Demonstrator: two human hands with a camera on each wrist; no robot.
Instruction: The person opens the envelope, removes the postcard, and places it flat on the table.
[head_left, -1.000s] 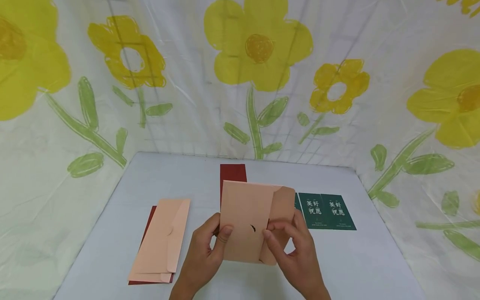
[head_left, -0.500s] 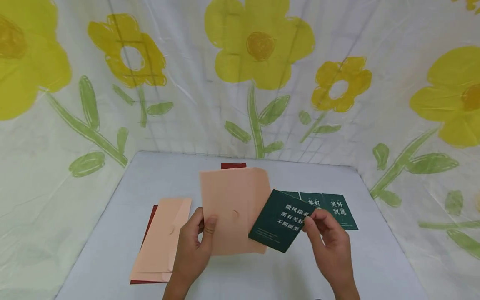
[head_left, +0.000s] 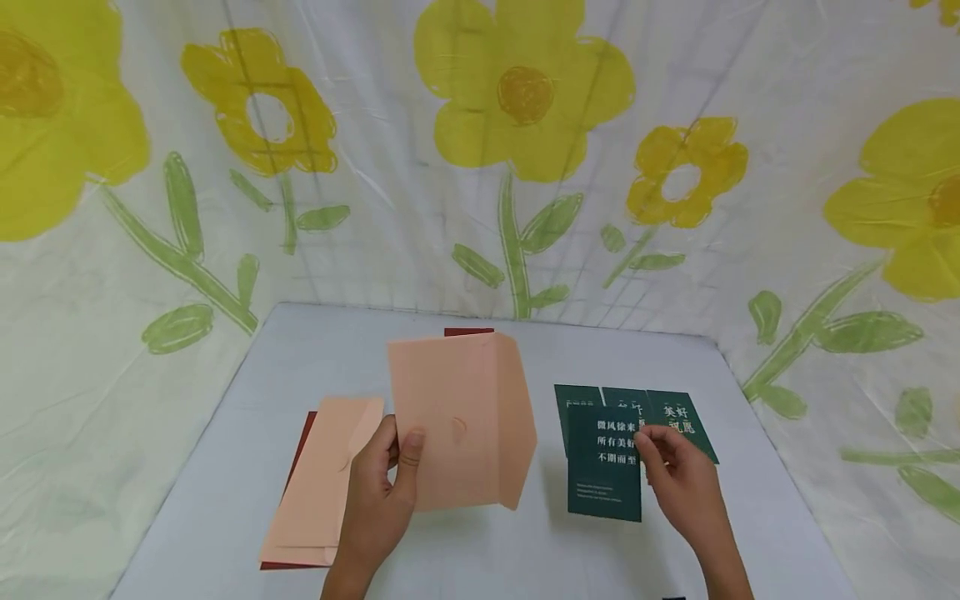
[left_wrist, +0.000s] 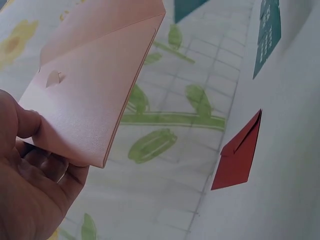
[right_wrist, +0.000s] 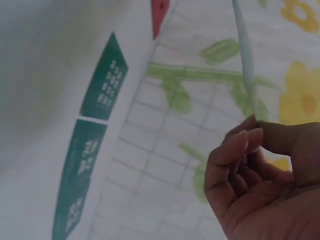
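My left hand (head_left: pixel 382 479) holds a pink envelope (head_left: pixel 446 417) upright above the table, thumb in front and fingers behind. Its flap (head_left: pixel 516 425) stands open on the right side, and a small curved slit shows on its body. In the left wrist view the same envelope (left_wrist: pixel 95 90) is gripped at its lower end. My right hand (head_left: pixel 682 475) pinches a dark green card (head_left: pixel 603 483) by its right edge between thumb and finger. White Chinese characters are printed on the card. Seen from the right wrist, the card (right_wrist: pixel 245 60) is nearly edge-on above the fingertips of the hand (right_wrist: pixel 260 175).
Several green cards (head_left: pixel 678 404) lie in a row at the right of the white table (head_left: pixel 495 567). Pink envelopes (head_left: pixel 315 483) are stacked on red ones at the left. A red envelope (left_wrist: pixel 237 155) lies at the back, mostly hidden in the head view. Flowered cloth (head_left: pixel 405 242) hangs behind.
The right hand has drawn away from the envelope to the right, now pinching a green card, which has turned upright. The left hand has shifted the envelope left, and its flap has swung wider.
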